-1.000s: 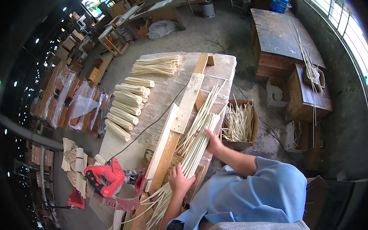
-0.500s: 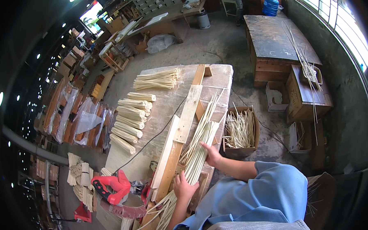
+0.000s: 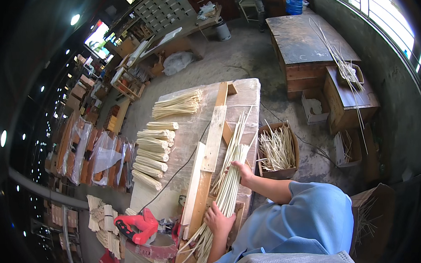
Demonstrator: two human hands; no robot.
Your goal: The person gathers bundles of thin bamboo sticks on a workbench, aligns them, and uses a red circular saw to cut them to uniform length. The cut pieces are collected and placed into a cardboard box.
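A loose bundle of long, pale cane sticks (image 3: pixel 230 187) lies slantwise along the right part of the worktable. My left hand (image 3: pixel 219 219) grips its lower part, where thin ends fan out toward the lower edge. Farther up, my right hand (image 3: pixel 242 172) is closed round the bundle's right side; some of its fingers are hidden behind the sticks. Just left of the bundle runs a wooden guide board (image 3: pixel 214 138). A red power saw (image 3: pixel 139 226) stands left of my left hand, at the near end of the boards.
Short cut bundles (image 3: pixel 150 155) lie in a row on the worktable (image 3: pixel 188 156), with another pile (image 3: pixel 177 104) behind them. A black cord (image 3: pixel 192 153) crosses it. A cardboard box of sticks (image 3: pixel 276 150) stands right of the table. More bundles (image 3: pixel 104 220) sit at the left.
The view has shifted slightly, so the whole scene sits a little differently. Both hands stay on the cane sticks, with little visible movement along them.
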